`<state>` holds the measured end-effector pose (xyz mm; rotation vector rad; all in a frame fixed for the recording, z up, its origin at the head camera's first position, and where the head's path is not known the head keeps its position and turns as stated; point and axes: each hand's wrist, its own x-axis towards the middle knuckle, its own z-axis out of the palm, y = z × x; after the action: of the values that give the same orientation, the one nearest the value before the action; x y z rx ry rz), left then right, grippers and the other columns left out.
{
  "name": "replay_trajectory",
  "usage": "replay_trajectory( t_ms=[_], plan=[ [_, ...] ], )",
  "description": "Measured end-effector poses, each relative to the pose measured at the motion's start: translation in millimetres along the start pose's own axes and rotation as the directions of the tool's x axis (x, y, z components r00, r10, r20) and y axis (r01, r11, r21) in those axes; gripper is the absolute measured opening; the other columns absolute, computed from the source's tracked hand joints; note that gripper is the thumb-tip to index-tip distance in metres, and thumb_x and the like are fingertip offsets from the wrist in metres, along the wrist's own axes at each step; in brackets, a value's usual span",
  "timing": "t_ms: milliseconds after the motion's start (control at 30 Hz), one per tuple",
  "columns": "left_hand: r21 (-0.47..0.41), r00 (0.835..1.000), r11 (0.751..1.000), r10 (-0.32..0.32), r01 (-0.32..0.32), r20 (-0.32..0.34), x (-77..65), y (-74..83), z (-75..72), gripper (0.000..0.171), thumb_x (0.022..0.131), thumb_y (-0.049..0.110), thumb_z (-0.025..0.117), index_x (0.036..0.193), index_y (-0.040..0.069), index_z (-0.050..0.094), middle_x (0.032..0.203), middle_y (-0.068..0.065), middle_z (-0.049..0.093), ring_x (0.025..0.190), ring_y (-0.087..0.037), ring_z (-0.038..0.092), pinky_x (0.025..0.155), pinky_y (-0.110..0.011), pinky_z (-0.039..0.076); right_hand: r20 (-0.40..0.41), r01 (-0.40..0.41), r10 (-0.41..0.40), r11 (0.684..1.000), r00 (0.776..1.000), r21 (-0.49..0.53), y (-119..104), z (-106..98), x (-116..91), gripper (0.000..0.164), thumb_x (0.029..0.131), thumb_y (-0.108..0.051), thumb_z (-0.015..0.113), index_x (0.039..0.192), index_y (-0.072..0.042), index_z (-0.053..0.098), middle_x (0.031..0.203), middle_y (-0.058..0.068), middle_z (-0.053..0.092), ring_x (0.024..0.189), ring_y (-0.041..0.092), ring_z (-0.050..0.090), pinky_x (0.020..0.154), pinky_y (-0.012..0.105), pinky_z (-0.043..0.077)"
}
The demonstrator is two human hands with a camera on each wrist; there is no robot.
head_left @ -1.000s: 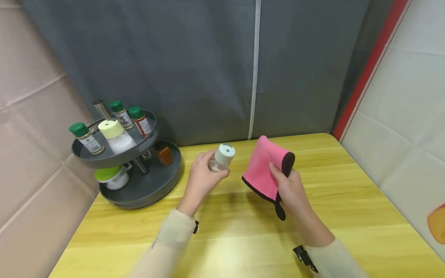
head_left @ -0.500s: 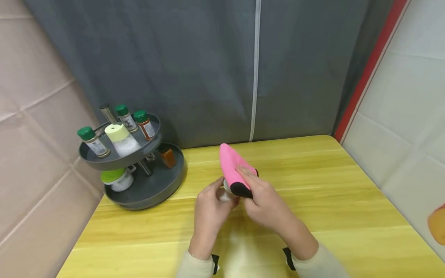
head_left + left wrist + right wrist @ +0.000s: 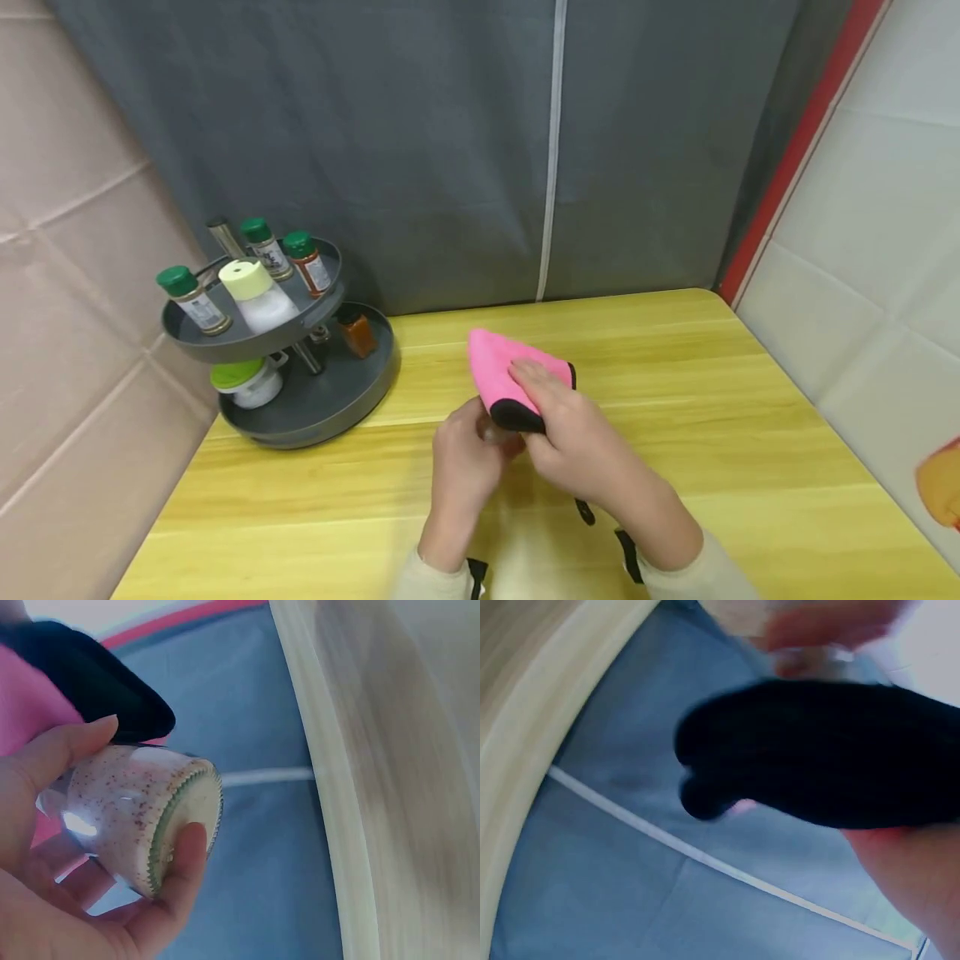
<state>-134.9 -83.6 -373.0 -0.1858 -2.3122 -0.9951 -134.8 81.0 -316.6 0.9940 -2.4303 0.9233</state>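
Left hand (image 3: 461, 471): I see it grasping the speckled jar (image 3: 124, 806), one fingertip against the jar's base.
Right hand (image 3: 581, 433): grasping the pink cloth (image 3: 498, 367), its fingers lying over the top.
Speckled jar: held above the wooden table (image 3: 697, 400), between both hands, its other end hidden from me by the pink cloth.
Two-tier rack (image 3: 330, 421): on my left, bearing green-capped bottles (image 3: 201, 310) and a white shaker (image 3: 267, 308).

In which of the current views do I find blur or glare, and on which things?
Head view: pale glare on the table between the forearms; left wrist view: a small white glint on the jar; right wrist view: the black-edged cloth and the left hand look blurred.
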Motion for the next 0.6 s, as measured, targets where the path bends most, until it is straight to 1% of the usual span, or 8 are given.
replay_trajectory(
  t_ms=[67, 167, 267, 333, 400, 467, 533, 600],
  plan=[
    [-0.023, 1.0, 0.999, -0.021, 0.022, 0.011, -2.1, 3.8, 4.1, 0.031, 0.062, 0.016, 0.091, 0.087, 0.018, 0.073, 0.069, 0.008, 0.065, 0.061, -0.01, 0.06, 0.057, -0.029, 0.05, -0.013, -0.008, 0.008, 1.0, 1.0, -0.005, 5.8, 1.0, 3.0, 0.058, 0.086, 0.001, 0.06, 0.143, 0.002, 0.053, 0.144, 0.014, 0.056, 0.134, 0.028, 0.053, 0.107, 0.047, 0.045],
    [-0.03, 0.999, 0.998, -0.054, 0.054, -0.005, -1.7, 5.3, 7.3, 0.031, 0.063, 0.017, 0.091, 0.089, 0.018, 0.076, 0.067, 0.009, 0.066, 0.059, -0.005, 0.059, 0.055, -0.026, 0.049, -0.003, -0.025, 0.025, 1.0, 1.0, -0.006, 9.3, 1.2, 2.4, 0.058, 0.087, 0.0, 0.061, 0.144, 0.002, 0.052, 0.146, 0.013, 0.055, 0.134, 0.027, 0.053, 0.106, 0.045, 0.046],
    [-0.022, 0.997, 0.997, -0.076, 0.076, -0.024, 0.9, 1.1, 7.4, 0.026, 0.065, 0.01, 0.086, 0.087, 0.018, 0.076, 0.058, 0.01, 0.059, 0.051, -0.004, 0.049, 0.048, -0.025, 0.042, 0.045, -0.04, 0.041, 0.999, 0.998, -0.02, 4.6, -2.0, -4.0, 0.062, 0.085, 0.001, 0.059, 0.147, 0.0, 0.05, 0.15, 0.01, 0.051, 0.137, 0.024, 0.05, 0.107, 0.043, 0.045],
    [-0.004, 0.996, 0.997, -0.083, 0.083, -0.045, 3.0, -3.3, 6.9, 0.02, 0.069, 0.004, 0.08, 0.083, 0.017, 0.075, 0.054, 0.009, 0.053, 0.05, -0.004, 0.044, 0.046, -0.025, 0.039, 0.075, -0.037, 0.039, 0.999, 0.996, -0.028, -0.8, -5.7, -8.1, 0.063, 0.085, 0.001, 0.058, 0.148, -0.002, 0.05, 0.152, 0.008, 0.049, 0.139, 0.021, 0.047, 0.109, 0.042, 0.043],
    [0.004, 0.995, 0.997, -0.072, 0.072, -0.064, 5.0, -6.9, 6.4, 0.017, 0.073, -0.002, 0.073, 0.079, 0.014, 0.073, 0.052, 0.006, 0.051, 0.049, -0.008, 0.041, 0.046, -0.026, 0.037, 0.1, -0.02, 0.023, 0.999, 0.995, -0.032, -5.7, -10.6, -10.5, 0.063, 0.085, 0.002, 0.058, 0.148, -0.002, 0.05, 0.153, 0.007, 0.048, 0.142, 0.02, 0.043, 0.111, 0.042, 0.04],
    [0.001, 0.996, 0.999, -0.051, 0.051, -0.078, 6.7, -8.4, 6.9, 0.018, 0.074, -0.004, 0.068, 0.074, 0.013, 0.07, 0.052, 0.006, 0.049, 0.05, -0.007, 0.039, 0.046, -0.026, 0.035, 0.123, -0.009, 0.014, 0.999, 0.992, -0.047, -8.8, -15.5, -10.4, 0.061, 0.086, 0.002, 0.058, 0.147, -0.002, 0.05, 0.153, 0.007, 0.048, 0.142, 0.019, 0.043, 0.112, 0.042, 0.038],
    [-0.017, 0.997, 1.0, -0.026, 0.025, -0.075, 7.4, -7.6, 8.8, 0.016, 0.072, -0.002, 0.074, 0.073, 0.013, 0.07, 0.055, 0.005, 0.055, 0.051, -0.008, 0.041, 0.047, -0.026, 0.038, 0.139, 0.0, 0.009, 0.998, 0.99, -0.065, -8.6, -18.8, -7.6, 0.061, 0.085, 0.002, 0.057, 0.146, 0.0, 0.051, 0.151, 0.009, 0.05, 0.142, 0.022, 0.044, 0.113, 0.043, 0.038],
    [-0.047, 0.998, 0.998, -0.032, 0.029, -0.046, 7.2, -4.7, 10.9, 0.018, 0.068, 0.004, 0.083, 0.074, 0.015, 0.07, 0.057, 0.007, 0.059, 0.052, -0.005, 0.045, 0.048, -0.025, 0.041, 0.146, -0.01, 0.023, 0.996, 0.989, -0.087, -5.0, -19.8, -1.1, 0.059, 0.086, 0.0, 0.058, 0.145, 0.002, 0.052, 0.149, 0.012, 0.052, 0.14, 0.025, 0.046, 0.112, 0.045, 0.039]
  ],
)
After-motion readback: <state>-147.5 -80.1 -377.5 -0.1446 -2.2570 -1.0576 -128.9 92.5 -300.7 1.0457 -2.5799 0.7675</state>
